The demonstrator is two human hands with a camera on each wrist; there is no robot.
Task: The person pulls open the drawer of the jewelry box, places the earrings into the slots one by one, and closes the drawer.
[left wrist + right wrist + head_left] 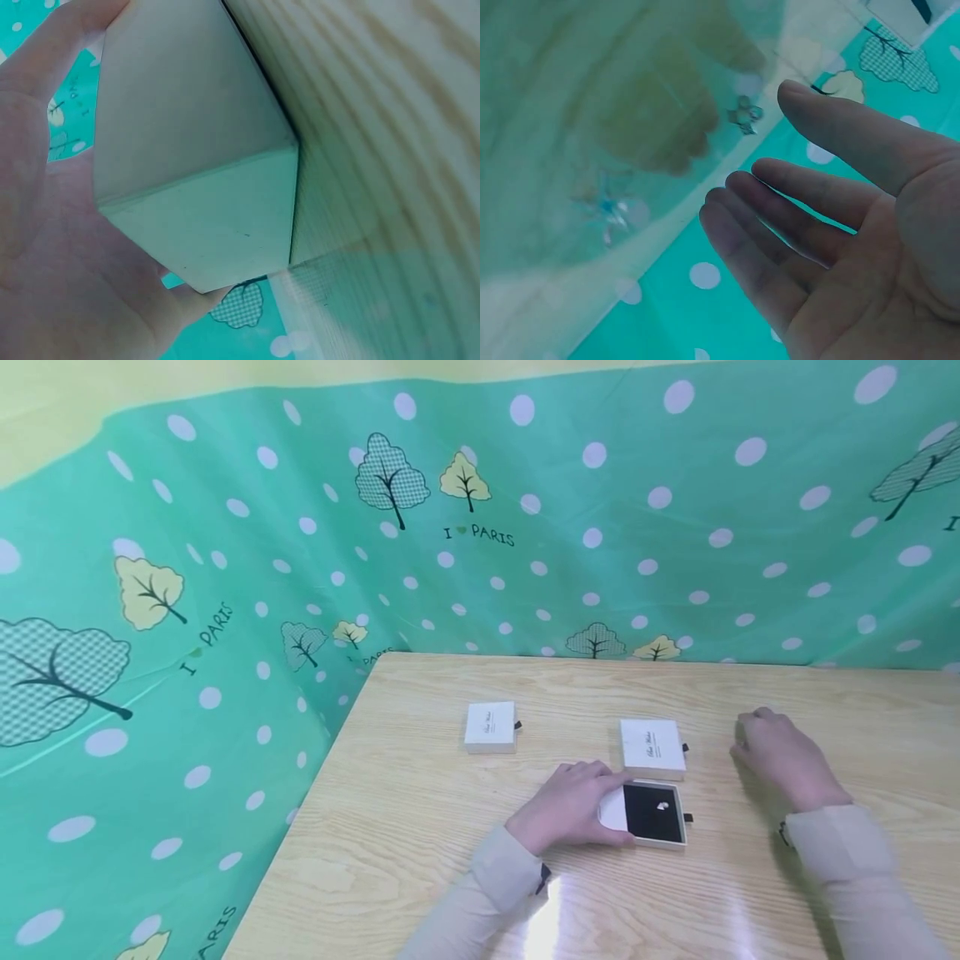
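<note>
My left hand (573, 806) holds a white drawer-style jewellery box between thumb and fingers, its sleeve (195, 97) filling the left wrist view. The box's drawer (654, 814) is slid out to the right, showing a black lining with a small shiny piece (662, 806) on it. Over the table's right side, my right hand (783, 756) holds nothing, its fingers loosely bent in the right wrist view. Near those fingertips lie a small flower-shaped shiny piece (744, 115) and a star-shaped one (607, 210); the head view does not show them.
Just behind the pulled-out drawer stands a closed white box (651, 747) with a black tab. Another closed white box (491, 727) sits farther left. The wooden table (390, 810) ends at a green dotted cloth (495, 568) behind and to the left.
</note>
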